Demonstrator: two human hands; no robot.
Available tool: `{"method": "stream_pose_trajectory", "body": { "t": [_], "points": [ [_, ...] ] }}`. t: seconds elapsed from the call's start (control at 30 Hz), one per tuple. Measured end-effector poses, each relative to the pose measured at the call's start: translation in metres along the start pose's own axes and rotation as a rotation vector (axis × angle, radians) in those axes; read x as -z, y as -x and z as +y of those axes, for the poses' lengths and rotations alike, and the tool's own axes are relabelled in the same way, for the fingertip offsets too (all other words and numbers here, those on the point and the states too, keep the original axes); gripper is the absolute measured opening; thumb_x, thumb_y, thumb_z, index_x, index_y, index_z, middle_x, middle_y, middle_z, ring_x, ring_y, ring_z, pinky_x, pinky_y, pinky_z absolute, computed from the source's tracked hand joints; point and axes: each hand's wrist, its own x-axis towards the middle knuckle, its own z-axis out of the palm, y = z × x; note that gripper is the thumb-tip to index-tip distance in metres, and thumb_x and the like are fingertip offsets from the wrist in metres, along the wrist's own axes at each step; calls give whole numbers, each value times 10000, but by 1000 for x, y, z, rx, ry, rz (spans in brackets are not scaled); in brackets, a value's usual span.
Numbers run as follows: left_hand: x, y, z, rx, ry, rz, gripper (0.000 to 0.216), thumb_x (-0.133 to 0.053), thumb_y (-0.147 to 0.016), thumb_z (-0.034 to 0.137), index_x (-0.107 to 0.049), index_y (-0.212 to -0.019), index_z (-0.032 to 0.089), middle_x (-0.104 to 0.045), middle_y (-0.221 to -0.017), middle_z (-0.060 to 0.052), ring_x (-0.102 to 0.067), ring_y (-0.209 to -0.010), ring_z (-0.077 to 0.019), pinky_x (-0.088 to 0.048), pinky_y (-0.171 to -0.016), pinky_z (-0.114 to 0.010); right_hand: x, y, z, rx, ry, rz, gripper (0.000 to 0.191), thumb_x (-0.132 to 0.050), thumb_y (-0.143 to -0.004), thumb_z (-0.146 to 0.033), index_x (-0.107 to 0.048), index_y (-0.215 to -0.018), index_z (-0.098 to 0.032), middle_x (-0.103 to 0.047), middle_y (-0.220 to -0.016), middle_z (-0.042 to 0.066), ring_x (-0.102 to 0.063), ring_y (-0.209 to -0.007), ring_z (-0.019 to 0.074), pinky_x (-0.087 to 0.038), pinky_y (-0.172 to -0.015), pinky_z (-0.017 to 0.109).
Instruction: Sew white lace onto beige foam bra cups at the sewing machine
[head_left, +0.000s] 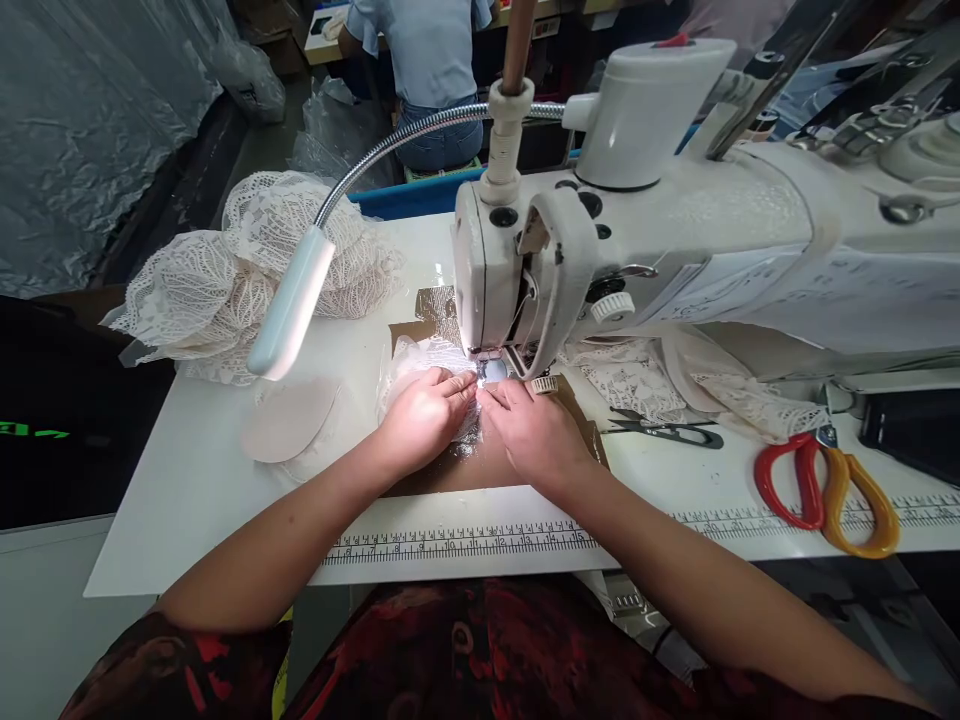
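Note:
Under the needle area of the white sewing machine (495, 280), a piece of white lace (409, 368) lies on brown tape-covered board (480, 465). My left hand (427, 415) rests on this lace, its fingers pressed together at the edge beside the presser foot. Close by on the right, my right hand (529, 430) has thumb and fingers drawn together just in front of the foot. Its fingertips are nearly touching the left ones, and whatever they pinch is too small to make out. Part of the lace is hidden beneath the left hand.
A heap of cream lace (300, 240) sits back left, behind a lamp (292, 300). Beige oval pads (291, 420) lie left. Right are more lace pieces (630, 385), black thread snips (667, 432) and red-and-orange scissors (825, 490). A ruler strip (450, 545) edges the table. A person (435, 70) sits beyond.

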Motion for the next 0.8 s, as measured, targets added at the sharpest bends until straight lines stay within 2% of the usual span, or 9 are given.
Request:
{"method": "stream_pose_trajectory", "body": {
  "t": [0.17, 0.3, 0.4, 0.5, 0.67, 0.8],
  "points": [
    [3, -6, -4, -57, -66, 13, 313, -360, -947, 253, -667, -916, 199, -661, -1032, -108, -568, -869, -226, -443, -827, -412, 0, -5, 0, -65, -20, -8, 401, -407, -890, -100, -585, -1238, -192, -644, -959, 118, -547, -765, 211, -332, -569, 312],
    [1, -5, -9, -118, -167, 35, 323, -353, -957, 252, -662, -993, 168, -684, -1021, -107, -574, -857, -214, -457, -806, -396, -1, -4, 0, -70, -20, 18, 429, -392, -880, -97, -589, -1245, -203, -648, -943, 118, -549, -755, 210, -335, -555, 317],
    [-2, -5, -14, -136, -161, 63, 300, -389, -947, 240, -654, -1051, 146, -691, -994, -126, -587, -874, -224, -459, -816, -403, -3, -2, 0, -53, -17, 57, 424, -372, -879, -87, -617, -1208, -199, -646, -949, 113, -548, -777, 209, -349, -573, 317],
    [-4, -7, -17, -145, -172, 74, 298, -414, -922, 191, -641, -1104, 127, -670, -1099, -151, -591, -931, -234, -458, -831, -409, -3, -1, 0, -48, -29, 68, 425, -364, -885, -86, -622, -1203, -197, -643, -945, 106, -545, -803, 216, -362, -592, 321],
    [-4, -5, -16, -58, -240, 71, 310, -422, -913, 196, -643, -1123, 137, -645, -1173, -146, -570, -976, -248, -449, -847, -430, -4, 1, 1, -42, -43, 67, 453, -354, -877, -67, -610, -1224, -205, -626, -981, 107, -536, -819, 218, -375, -618, 323],
    [-4, -2, -14, 31, -331, 74, 374, -414, -918, 237, -576, -1242, 142, -574, -1295, -124, -493, -1140, -303, -410, -937, -475, -8, 2, 3, -25, -47, 77, 440, -362, -865, -66, -616, -1197, -201, -615, -965, 96, -528, -799, 205, -371, -639, 310]
  ]
}}
